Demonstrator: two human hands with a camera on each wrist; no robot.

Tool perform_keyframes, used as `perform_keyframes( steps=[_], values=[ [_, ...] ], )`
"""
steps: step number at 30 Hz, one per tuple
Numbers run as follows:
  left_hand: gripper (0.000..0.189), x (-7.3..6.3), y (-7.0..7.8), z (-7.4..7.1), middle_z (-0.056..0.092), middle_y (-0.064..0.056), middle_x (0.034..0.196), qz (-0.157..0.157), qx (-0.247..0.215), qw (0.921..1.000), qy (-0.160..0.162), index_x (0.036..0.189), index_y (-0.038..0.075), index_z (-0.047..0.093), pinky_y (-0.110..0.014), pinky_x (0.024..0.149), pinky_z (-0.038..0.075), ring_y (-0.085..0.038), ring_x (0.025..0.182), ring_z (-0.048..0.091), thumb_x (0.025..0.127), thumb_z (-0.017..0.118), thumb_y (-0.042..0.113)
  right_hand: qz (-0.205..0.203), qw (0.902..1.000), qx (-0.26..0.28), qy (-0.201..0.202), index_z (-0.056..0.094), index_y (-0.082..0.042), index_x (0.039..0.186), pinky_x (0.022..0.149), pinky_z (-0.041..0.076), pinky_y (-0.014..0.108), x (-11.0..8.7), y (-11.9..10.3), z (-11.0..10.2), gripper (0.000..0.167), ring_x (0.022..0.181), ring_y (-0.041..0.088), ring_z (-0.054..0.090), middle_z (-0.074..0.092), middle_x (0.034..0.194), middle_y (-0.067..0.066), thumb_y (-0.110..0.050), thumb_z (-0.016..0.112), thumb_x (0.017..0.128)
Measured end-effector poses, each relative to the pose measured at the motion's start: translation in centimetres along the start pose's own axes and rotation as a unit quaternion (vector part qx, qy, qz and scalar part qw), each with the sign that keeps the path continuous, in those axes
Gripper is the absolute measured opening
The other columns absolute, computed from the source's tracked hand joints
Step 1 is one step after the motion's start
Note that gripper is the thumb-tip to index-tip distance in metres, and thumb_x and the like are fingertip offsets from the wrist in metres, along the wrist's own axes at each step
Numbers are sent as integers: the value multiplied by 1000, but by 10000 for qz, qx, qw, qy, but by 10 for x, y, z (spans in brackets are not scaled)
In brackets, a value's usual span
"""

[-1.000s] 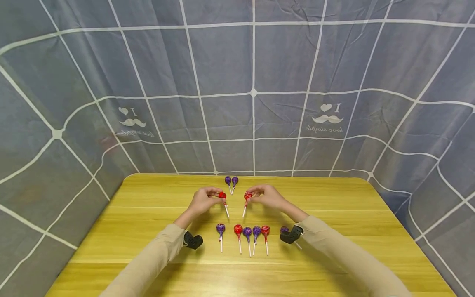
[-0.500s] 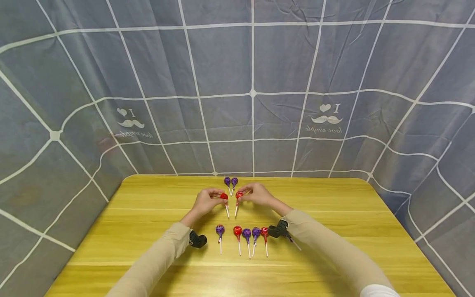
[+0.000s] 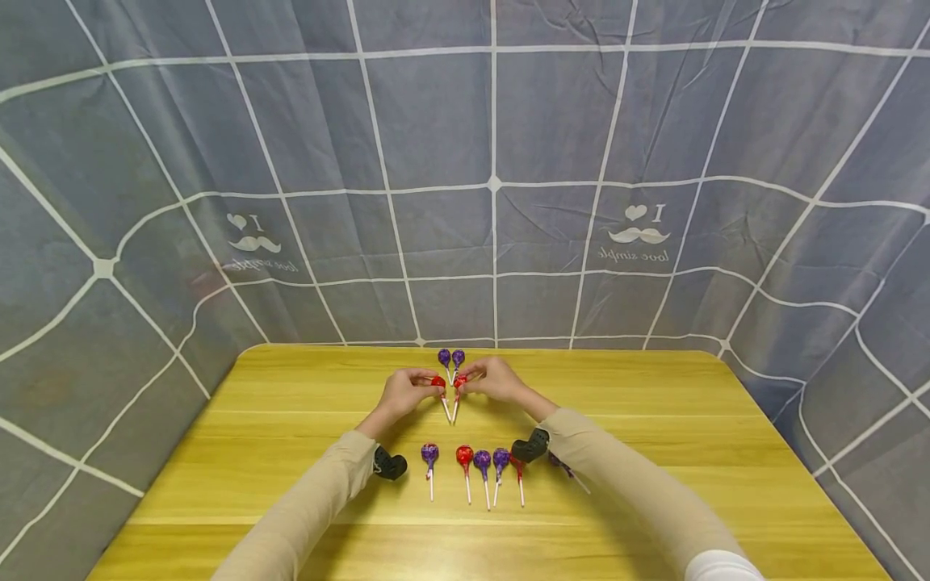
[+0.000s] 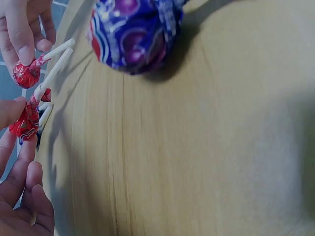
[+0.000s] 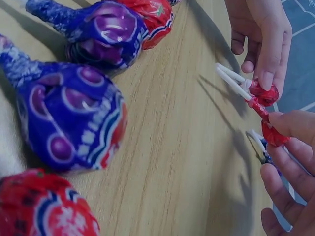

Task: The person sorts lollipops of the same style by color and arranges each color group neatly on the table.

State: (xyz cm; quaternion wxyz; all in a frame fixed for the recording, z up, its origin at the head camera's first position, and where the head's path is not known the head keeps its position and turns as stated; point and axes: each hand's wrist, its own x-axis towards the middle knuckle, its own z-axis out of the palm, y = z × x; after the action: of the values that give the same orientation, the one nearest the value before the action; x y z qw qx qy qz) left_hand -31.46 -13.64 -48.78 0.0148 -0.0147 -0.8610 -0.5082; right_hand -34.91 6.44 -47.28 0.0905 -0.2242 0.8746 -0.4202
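Observation:
My left hand (image 3: 402, 394) pinches a red-wrapped lollipop (image 3: 438, 382) by its candy head between thumb and fingers, white stick slanting toward me. Facing it, my right hand (image 3: 497, 379) pinches another red lollipop (image 3: 460, 382) the same way. Their stick ends come together in a narrow V, clear in the right wrist view, where the sticks (image 5: 234, 84) overlap near their tips. Just beyond the hands lie two purple lollipops (image 3: 444, 357), heads apart and sticks converging; in the right wrist view, the right hand's fingers are close by them.
Nearer me on the wooden table (image 3: 291, 516) lies a row: a purple lollipop (image 3: 430, 453) at left, then a red one (image 3: 464, 457), two purple, and another red (image 3: 521, 488). A purple one (image 3: 559, 461) is partly behind the right sleeve. A grey curtain (image 3: 436, 242) hangs behind.
My right hand has moved left with its red lollipop, bringing it close beside the other red one. My left hand has shifted only slightly right.

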Motion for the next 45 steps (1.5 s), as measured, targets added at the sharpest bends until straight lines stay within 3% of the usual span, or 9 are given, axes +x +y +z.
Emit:
perform_keyframes(
  steps=[15, 22, 28, 32, 39, 45],
  values=[
    [26, 0, -2, 5, 74, -17, 91, 143, 223, 9995, -196, 102, -2, 72, -22, 67, 52, -21, 81, 69, 78, 77, 7, -63, 9999, -70, -75, 72, 1, 103, 66, 47, 20, 0, 5, 6, 24, 87, 22, 69, 73, 99, 16, -11, 74, 83],
    [25, 2, -4, 4, 73, -16, 93, 402, 457, 9973, -398, 104, -3, 71, -27, 72, 54, -23, 81, 69, 81, 75, 6, -89, 9999, -44, -68, 72, 0, 101, 66, 49, 21, 1, 6, 8, 21, 83, 20, 69, 74, 96, 15, -11, 74, 83],
    [26, 1, -1, 4, 74, -14, 99, 334, 650, 9962, -473, 106, 1, 72, -28, 75, 53, -22, 85, 69, 82, 75, 11, -160, 9997, -8, -204, 72, 3, 101, 66, 51, 20, 1, 7, 10, 22, 85, 22, 70, 73, 96, 17, -10, 73, 83],
    [26, 1, -1, 5, 74, -15, 98, 397, 618, 9962, -469, 106, 1, 72, -29, 74, 53, -23, 84, 69, 82, 75, 10, -144, 9996, 33, -228, 71, 3, 102, 66, 51, 19, 1, 7, 11, 22, 88, 24, 70, 73, 97, 17, -9, 73, 84],
    [26, 4, -7, 2, 73, -17, 95, 619, 599, 9934, -759, 106, -2, 70, -25, 71, 53, -23, 82, 68, 83, 73, 10, -48, 9996, 20, -283, 70, 3, 104, 61, 48, 18, 0, 7, 11, 24, 86, 21, 68, 72, 97, 17, -10, 72, 84],
    [26, 2, -7, 3, 73, -16, 94, 606, 653, 9933, -732, 106, -1, 70, -27, 73, 54, -22, 81, 68, 84, 73, 11, -21, 9997, -71, -252, 69, 2, 106, 60, 47, 19, -1, 5, 11, 26, 80, 17, 66, 72, 93, 16, -11, 72, 84]
  ],
)
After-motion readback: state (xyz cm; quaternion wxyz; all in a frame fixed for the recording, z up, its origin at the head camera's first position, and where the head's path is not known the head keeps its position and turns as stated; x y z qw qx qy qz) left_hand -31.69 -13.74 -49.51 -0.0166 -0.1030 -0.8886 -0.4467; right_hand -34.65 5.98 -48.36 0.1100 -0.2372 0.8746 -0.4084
